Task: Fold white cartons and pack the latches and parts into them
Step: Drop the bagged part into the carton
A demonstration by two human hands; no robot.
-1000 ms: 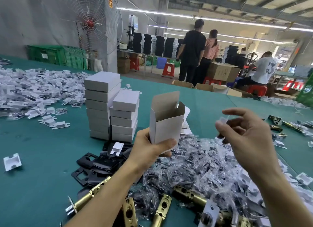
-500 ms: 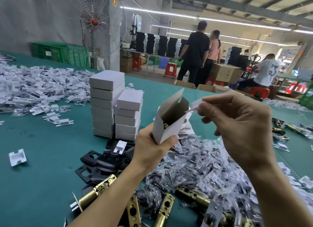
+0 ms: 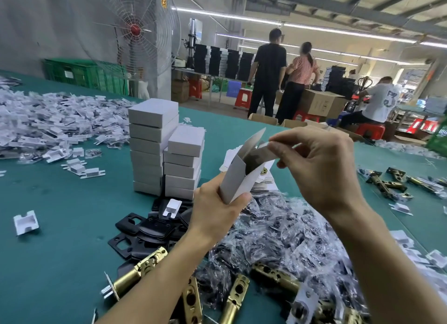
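Pinching the flap (image 3: 262, 154), right hand (image 3: 321, 171) meets left hand's (image 3: 215, 215) white carton (image 3: 238, 184).

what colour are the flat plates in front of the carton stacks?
Black: the plates show best in the head view, the only view.

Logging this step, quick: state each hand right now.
Left hand: holding the white carton by its lower end.
Right hand: pinching the carton's top flap.
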